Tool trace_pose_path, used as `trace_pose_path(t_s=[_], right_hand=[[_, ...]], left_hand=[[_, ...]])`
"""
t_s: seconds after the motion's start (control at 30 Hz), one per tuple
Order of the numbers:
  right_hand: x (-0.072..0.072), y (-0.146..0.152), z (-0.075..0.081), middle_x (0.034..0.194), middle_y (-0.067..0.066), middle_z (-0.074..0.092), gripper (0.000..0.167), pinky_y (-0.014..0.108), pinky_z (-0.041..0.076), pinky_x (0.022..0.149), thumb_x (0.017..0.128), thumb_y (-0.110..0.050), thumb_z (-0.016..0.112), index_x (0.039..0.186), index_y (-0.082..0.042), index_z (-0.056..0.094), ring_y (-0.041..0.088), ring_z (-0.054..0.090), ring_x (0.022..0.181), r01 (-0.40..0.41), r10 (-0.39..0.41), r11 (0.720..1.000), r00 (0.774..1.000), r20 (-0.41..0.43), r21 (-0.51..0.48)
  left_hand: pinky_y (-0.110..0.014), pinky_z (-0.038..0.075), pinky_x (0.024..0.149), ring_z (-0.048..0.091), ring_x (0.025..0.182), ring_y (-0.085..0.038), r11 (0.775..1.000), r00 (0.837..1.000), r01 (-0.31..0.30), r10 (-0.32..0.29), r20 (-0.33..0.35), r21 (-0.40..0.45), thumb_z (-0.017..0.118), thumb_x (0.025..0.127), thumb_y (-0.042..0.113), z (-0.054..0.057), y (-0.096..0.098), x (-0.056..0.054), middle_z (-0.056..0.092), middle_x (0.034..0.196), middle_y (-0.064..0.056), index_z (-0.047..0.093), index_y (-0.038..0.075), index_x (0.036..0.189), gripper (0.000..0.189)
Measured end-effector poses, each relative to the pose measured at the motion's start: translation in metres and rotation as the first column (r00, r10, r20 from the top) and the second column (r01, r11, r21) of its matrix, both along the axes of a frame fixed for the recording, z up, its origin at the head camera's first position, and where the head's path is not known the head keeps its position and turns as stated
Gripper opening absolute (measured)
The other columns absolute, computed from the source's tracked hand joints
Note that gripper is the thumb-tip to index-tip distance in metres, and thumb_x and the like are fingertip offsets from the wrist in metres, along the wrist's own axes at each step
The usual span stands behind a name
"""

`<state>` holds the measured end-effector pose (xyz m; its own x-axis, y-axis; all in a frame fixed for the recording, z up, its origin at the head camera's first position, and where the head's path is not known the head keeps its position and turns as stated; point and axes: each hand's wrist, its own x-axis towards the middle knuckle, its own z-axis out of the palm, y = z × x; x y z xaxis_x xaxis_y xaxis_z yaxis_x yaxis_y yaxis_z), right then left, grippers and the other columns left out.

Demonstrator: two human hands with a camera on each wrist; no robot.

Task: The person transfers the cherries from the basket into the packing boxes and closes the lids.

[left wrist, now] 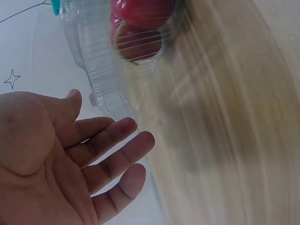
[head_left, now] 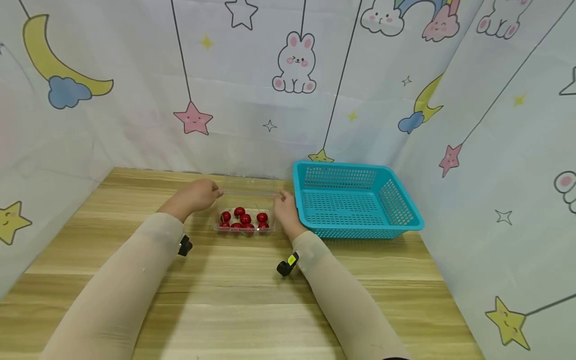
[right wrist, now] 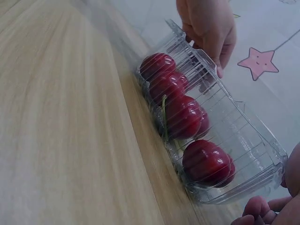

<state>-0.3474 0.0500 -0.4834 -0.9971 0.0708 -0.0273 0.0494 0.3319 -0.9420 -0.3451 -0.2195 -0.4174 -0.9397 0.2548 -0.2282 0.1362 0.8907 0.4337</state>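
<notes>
A clear plastic box (head_left: 217, 229) holds several red cherries (head_left: 245, 219) on the table, its clear lid (head_left: 249, 186) raised at the back. My left hand (head_left: 198, 195) is at the lid's left corner. In the left wrist view its fingers are loosely extended, the thumb (left wrist: 72, 99) apart from them, beside the box's end. My right hand (head_left: 286, 212) is at the opposite corner. The right wrist view shows only part of it, with curled fingers (right wrist: 258, 208) and thumb pinching the box's corner; the exact contact is partly cut off.
A turquoise plastic basket (head_left: 310, 227) stands right beside my right hand. The wooden table (head_left: 225, 300) reaches a patterned cloth wall (head_left: 252, 145) behind the box. Another cloth wall (head_left: 486, 200) runs along the right. Small black cameras (head_left: 284, 268) sit at both wrists.
</notes>
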Motion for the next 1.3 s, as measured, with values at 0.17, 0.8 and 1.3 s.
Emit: trace_pose_path(t_s=[0.17, 0.8, 1.3], right_hand=[[-0.0004, -0.0007, -0.0005, 0.168, 0.028, 0.057, 0.049, 0.055, 0.041, 0.137, 0.120, -0.018, 0.051, 0.160, 0.009, 0.058, 0.044, 0.049, 0.163, -0.001, 0.002, 0.999, 0.999, 0.034, -0.039], [0.0014, -0.0006, -0.0001, 0.114, 0.016, 0.068, 0.045, 0.021, 0.039, 0.049, 0.119, -0.021, 0.055, 0.160, -0.003, 0.063, 0.008, 0.039, 0.054, 0.025, 0.008, 0.972, 0.990, 0.139, -0.235], [0.0003, -0.0011, -0.0064, 0.089, -0.001, 0.051, 0.046, 0.020, 0.039, 0.047, 0.116, -0.012, 0.058, 0.163, -0.013, 0.058, 0.008, 0.045, 0.056, 0.022, 0.020, 0.929, 0.994, 0.110, -0.369]], left_hand=[[-0.069, 0.053, 0.120, 0.063, 0.142, -0.054, 1.000, 0.999, -0.002, 0.003, 0.033, -0.008, 0.042, 0.125, 0.028, -0.0014, -0.0016, -0.0026, 0.064, 0.155, -0.037, 0.064, -0.014, 0.150, 0.053], [-0.072, 0.040, 0.132, 0.044, 0.159, -0.061, 0.998, 0.998, 0.018, -0.021, 0.055, 0.066, 0.040, 0.124, 0.020, -0.0056, -0.0036, -0.0081, 0.049, 0.165, -0.043, 0.050, -0.019, 0.159, 0.053], [-0.053, 0.062, 0.098, 0.066, 0.135, -0.049, 0.940, 0.994, -0.079, 0.049, 0.098, 0.333, 0.036, 0.125, 0.026, -0.0057, -0.0078, -0.0102, 0.055, 0.158, -0.037, 0.012, -0.007, 0.179, 0.068]])
